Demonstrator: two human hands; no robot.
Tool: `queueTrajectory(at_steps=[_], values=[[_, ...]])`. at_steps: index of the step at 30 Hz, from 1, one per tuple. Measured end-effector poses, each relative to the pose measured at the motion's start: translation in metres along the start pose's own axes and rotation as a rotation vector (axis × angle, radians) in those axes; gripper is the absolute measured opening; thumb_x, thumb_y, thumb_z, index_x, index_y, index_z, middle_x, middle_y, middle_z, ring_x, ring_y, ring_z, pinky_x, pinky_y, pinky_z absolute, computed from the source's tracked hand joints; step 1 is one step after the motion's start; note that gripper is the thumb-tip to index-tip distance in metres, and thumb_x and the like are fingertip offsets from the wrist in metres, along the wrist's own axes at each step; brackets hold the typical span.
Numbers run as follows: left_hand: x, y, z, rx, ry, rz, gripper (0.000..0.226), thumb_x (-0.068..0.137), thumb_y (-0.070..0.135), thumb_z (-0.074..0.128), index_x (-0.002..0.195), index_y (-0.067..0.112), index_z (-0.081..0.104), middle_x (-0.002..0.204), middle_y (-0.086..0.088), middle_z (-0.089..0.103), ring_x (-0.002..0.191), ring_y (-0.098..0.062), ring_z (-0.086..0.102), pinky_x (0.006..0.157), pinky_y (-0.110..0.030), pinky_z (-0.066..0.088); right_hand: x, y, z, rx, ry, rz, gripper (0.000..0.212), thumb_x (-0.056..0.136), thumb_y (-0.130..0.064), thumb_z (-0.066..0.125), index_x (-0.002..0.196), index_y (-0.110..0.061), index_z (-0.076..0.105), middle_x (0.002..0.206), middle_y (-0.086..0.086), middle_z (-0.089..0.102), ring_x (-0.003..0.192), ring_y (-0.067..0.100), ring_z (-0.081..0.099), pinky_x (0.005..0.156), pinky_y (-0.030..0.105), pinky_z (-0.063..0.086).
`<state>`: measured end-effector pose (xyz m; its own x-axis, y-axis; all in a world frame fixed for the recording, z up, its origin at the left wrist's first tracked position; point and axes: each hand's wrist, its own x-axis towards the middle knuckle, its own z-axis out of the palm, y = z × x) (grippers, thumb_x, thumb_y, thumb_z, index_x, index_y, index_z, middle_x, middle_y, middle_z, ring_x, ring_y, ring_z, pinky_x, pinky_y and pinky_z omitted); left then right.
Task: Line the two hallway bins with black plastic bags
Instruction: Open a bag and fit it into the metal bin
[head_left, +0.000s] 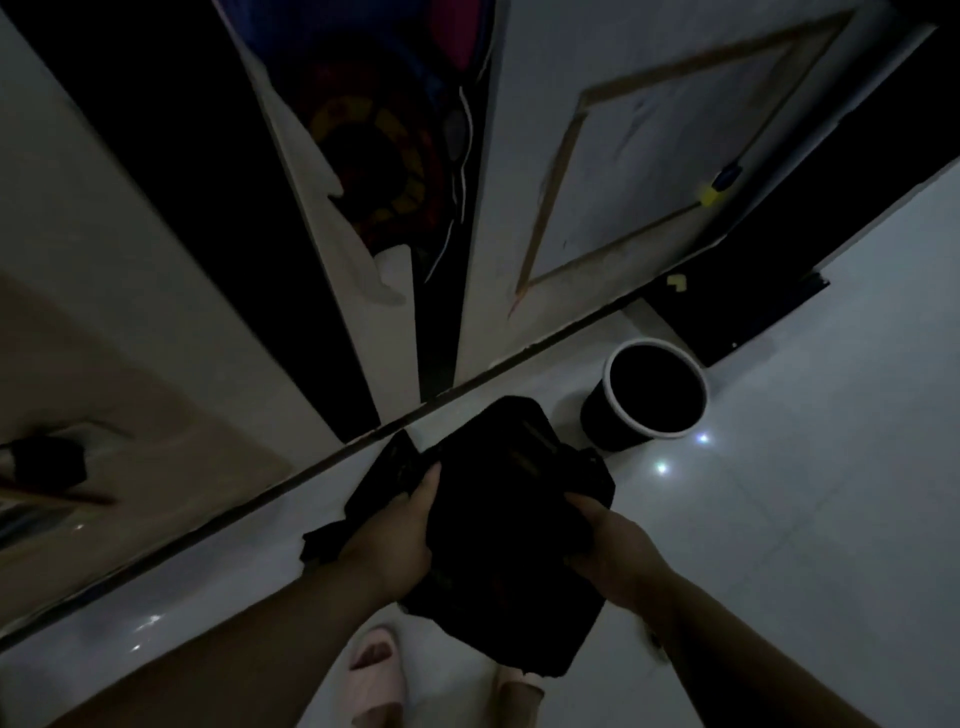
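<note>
Both hands hold one black plastic bag above the floor, in dim light. The left hand grips the bag's left edge, fingers curled over and pinching the plastic; a loose fold trails out to the left of those fingers. The right hand clamps the right edge, its fingers closed on the material. The two-sided hold suggests the person is working the bag apart to find its mouth before fitting it.

One bin, round with a pale rim, stands on the floor just beyond the right fingers, close to the door. Its interior is too dark to tell whether a liner is present. A second bin is not in view. A slipper sits below the left wrist.

Judgement: opening stage; lining of this bin not yet begun.
</note>
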<state>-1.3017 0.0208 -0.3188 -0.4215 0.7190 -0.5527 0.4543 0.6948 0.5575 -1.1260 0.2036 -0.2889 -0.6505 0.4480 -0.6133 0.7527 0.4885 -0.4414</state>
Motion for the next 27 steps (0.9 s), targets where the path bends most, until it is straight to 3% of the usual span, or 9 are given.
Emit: queueTrajectory(at_steps=[5, 8, 10, 14, 19, 24, 27], values=[[0.036, -0.03, 0.038, -0.02, -0.012, 0.028, 0.084, 0.088, 0.013, 0.041, 0.146, 0.037, -0.016, 0.142, -0.013, 0.043, 0.116, -0.029, 0.053, 0.101, -0.04, 0.042, 0.045, 0.006, 0.049, 0.019, 0.027, -0.022, 0.056, 0.09, -0.025, 0.054, 0.142, -0.024, 0.033, 0.122, 0.007, 0.065, 0.107, 0.026, 0.062, 0.085, 0.025, 0.045], [0.059, -0.053, 0.056, -0.035, 0.001, -0.015, 0.075, 0.091, 0.019, 0.037, 0.144, 0.046, -0.009, 0.15, -0.007, 0.035, 0.13, -0.026, 0.043, 0.111, -0.042, 0.031, 0.07, 0.01, 0.07, 0.031, 0.06, -0.054, 0.054, 0.09, -0.026, 0.055, 0.141, -0.022, 0.036, 0.117, 0.008, 0.068, 0.105, 0.026, 0.063, 0.079, 0.022, 0.042], [0.072, -0.066, 0.067, -0.082, -0.006, -0.06, 0.069, 0.094, 0.022, 0.036, 0.141, 0.052, -0.005, 0.153, -0.004, 0.03, 0.136, -0.024, 0.036, 0.115, -0.043, 0.024, 0.085, 0.012, 0.079, 0.063, 0.094, -0.072, 0.052, 0.09, -0.022, 0.056, 0.139, -0.019, 0.039, 0.117, 0.01, 0.067, 0.107, 0.028, 0.063, 0.086, 0.025, 0.045], [0.089, -0.083, 0.081, -0.067, 0.005, -0.05, 0.087, 0.089, 0.021, 0.045, 0.14, 0.049, -0.02, 0.153, -0.009, 0.029, 0.135, -0.026, 0.038, 0.114, -0.045, 0.03, 0.111, 0.019, 0.09, 0.116, 0.215, -0.057, 0.048, 0.089, -0.02, 0.056, 0.135, -0.021, 0.045, 0.118, 0.008, 0.067, 0.105, 0.028, 0.063, 0.088, 0.035, 0.049], [0.106, -0.092, 0.094, -0.136, 0.096, -0.044, 0.099, 0.09, 0.016, 0.05, 0.126, 0.053, -0.035, 0.149, -0.008, 0.036, 0.127, -0.024, 0.047, 0.104, -0.033, 0.039, 0.129, 0.035, 0.097, 0.103, 0.426, 0.027, 0.048, 0.084, -0.018, 0.06, 0.131, -0.023, 0.049, 0.105, 0.007, 0.069, 0.09, 0.024, 0.064, 0.069, 0.026, 0.045], [0.127, -0.093, 0.098, -0.15, 0.001, -0.047, 0.094, 0.089, 0.012, 0.05, 0.14, 0.051, -0.019, 0.15, -0.008, 0.035, 0.129, -0.023, 0.045, 0.108, -0.035, 0.037, 0.138, 0.049, 0.102, 0.054, 0.342, 0.037, 0.044, 0.088, -0.022, 0.058, 0.131, -0.019, 0.049, 0.103, 0.008, 0.07, 0.086, 0.023, 0.065, 0.067, 0.025, 0.046], [0.144, -0.097, 0.106, -0.13, -0.035, -0.054, 0.093, 0.089, 0.013, 0.049, 0.141, 0.05, -0.019, 0.151, -0.007, 0.034, 0.13, -0.022, 0.044, 0.11, -0.034, 0.035, 0.152, 0.057, 0.113, 0.038, 0.251, 0.012, 0.041, 0.09, -0.029, 0.055, 0.129, -0.019, 0.049, 0.095, 0.004, 0.069, 0.073, 0.015, 0.06, 0.06, 0.021, 0.042]])
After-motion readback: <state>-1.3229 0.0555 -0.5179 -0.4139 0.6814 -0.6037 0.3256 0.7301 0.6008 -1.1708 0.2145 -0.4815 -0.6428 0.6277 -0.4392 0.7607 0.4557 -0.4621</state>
